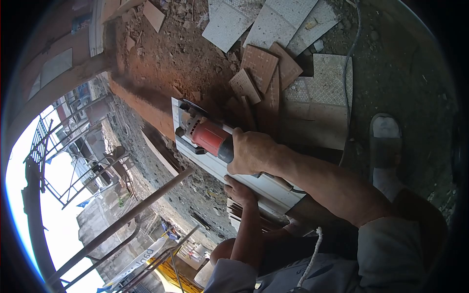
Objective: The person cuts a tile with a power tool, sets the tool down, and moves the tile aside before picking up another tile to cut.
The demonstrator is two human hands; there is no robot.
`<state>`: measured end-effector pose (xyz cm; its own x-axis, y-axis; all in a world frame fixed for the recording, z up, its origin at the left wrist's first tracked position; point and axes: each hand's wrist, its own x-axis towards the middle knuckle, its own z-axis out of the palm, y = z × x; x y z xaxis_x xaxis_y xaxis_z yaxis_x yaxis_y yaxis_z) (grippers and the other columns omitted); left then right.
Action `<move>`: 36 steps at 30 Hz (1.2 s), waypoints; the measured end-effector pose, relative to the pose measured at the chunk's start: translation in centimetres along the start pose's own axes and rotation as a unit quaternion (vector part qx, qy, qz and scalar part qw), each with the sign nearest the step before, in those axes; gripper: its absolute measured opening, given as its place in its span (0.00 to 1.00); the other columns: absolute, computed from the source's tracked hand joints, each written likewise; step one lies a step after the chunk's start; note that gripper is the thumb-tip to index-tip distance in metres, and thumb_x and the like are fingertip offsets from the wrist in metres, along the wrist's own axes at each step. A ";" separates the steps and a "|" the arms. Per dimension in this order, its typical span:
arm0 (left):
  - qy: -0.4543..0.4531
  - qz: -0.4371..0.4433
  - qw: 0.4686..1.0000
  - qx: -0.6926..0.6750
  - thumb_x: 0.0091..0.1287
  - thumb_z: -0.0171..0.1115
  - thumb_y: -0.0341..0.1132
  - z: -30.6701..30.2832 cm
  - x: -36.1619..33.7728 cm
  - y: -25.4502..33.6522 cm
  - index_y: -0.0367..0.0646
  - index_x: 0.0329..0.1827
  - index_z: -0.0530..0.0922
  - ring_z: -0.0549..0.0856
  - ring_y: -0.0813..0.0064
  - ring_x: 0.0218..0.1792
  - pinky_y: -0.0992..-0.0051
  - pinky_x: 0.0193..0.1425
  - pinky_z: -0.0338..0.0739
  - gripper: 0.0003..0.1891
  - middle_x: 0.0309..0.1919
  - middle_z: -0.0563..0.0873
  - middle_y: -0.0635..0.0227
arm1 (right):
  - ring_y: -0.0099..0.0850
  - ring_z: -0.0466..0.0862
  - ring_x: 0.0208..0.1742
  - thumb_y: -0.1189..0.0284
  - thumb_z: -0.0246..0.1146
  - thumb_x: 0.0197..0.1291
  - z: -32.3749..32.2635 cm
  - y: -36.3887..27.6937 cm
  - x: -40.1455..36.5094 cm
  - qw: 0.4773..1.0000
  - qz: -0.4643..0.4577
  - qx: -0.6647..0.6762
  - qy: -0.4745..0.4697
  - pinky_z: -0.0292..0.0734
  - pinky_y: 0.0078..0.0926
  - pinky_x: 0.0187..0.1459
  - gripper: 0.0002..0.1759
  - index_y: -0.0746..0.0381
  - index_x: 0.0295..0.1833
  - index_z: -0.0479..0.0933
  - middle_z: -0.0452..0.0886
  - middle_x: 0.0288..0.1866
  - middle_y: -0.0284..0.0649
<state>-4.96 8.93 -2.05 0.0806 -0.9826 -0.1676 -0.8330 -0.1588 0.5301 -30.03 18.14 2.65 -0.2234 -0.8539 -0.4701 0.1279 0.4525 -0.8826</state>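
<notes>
My right hand (251, 152) is wrapped around the black rear handle of a red handheld tile saw (210, 137). The saw's metal base rests on a long white tile (278, 191), near its far end; the blade cannot be made out. Lower down, my left hand (240, 190) grips the near edge of that tile, fingers bent over it. Under and beside this hand stand several stacked tiles (234, 210), seen edge-on.
Brown tile pieces (259, 66) and patterned light tiles (276, 24) lie over the rubble. A dark cable (348, 83) runs past my sandalled foot (386, 128). A metal pole (132, 215) slants at left, before scaffolding (73, 171) and a banner (139, 261).
</notes>
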 end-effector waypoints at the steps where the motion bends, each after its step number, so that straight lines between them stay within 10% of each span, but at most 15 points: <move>1: 0.000 0.003 1.000 0.005 0.74 0.45 0.63 0.0 0.1 -0.1 0.23 0.63 0.69 0.84 0.51 0.51 0.58 0.55 0.82 0.42 0.55 0.79 0.37 | 0.54 0.88 0.43 0.59 0.70 0.44 0.0 0.1 0.0 1.000 -0.004 0.003 0.002 0.84 0.41 0.49 0.36 0.76 0.50 0.69 0.83 0.39 0.66; 36: 0.012 -0.004 0.998 0.054 0.74 0.45 0.63 -0.2 1.0 -1.4 0.19 0.61 0.69 0.80 0.44 0.55 0.56 0.61 0.74 0.43 0.57 0.76 0.31 | 0.54 0.88 0.42 0.58 0.68 0.46 0.4 0.9 -1.9 1.000 0.005 0.005 -0.003 0.84 0.41 0.48 0.36 0.77 0.51 0.68 0.83 0.38 0.65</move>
<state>-3.65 8.12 -2.77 0.0995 -0.9834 -0.1518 -0.8862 -0.1570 0.4360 -29.13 20.11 2.75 -0.2166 -0.8503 -0.4797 0.1404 0.4591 -0.8772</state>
